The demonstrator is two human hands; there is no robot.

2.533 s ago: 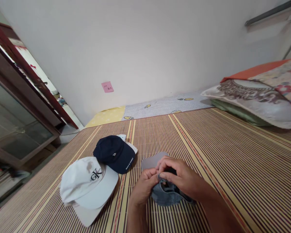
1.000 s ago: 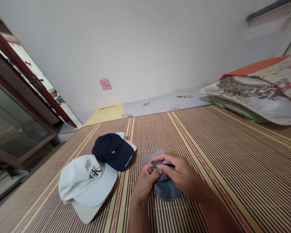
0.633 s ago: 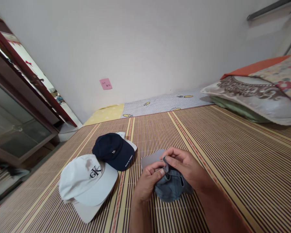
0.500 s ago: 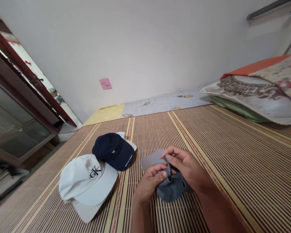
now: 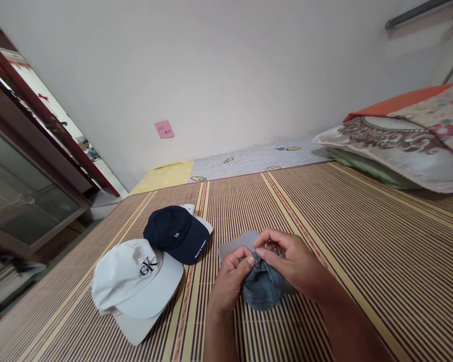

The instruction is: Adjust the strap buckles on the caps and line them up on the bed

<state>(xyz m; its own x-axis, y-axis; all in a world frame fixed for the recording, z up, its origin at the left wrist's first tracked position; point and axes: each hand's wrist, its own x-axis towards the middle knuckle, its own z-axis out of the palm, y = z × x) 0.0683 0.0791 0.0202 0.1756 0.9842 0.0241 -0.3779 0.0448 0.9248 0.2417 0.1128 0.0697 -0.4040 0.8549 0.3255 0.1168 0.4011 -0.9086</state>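
A blue-grey cap (image 5: 263, 289) lies on the striped mat, its grey brim pointing up and to the left. My left hand (image 5: 232, 276) pinches the cap's edge near the middle. Close beside it, my right hand (image 5: 283, 254) is closed on the same edge, thumb and forefinger together. The two sets of fingertips nearly touch, and they hide the part of the cap between them.
Left of my hands, a white cap (image 5: 151, 286) with black letters overlaps another pale cap. Behind it a navy cap (image 5: 173, 231) rests on a white one. Pillows (image 5: 407, 156) lie at the right rear, and a wall (image 5: 226, 75) rises beyond the mat (image 5: 343, 226).
My fingertips have drawn closer together, my left hand rising slightly. The strap piece that stood up between them is now down against the cap, and more of the crown shows.
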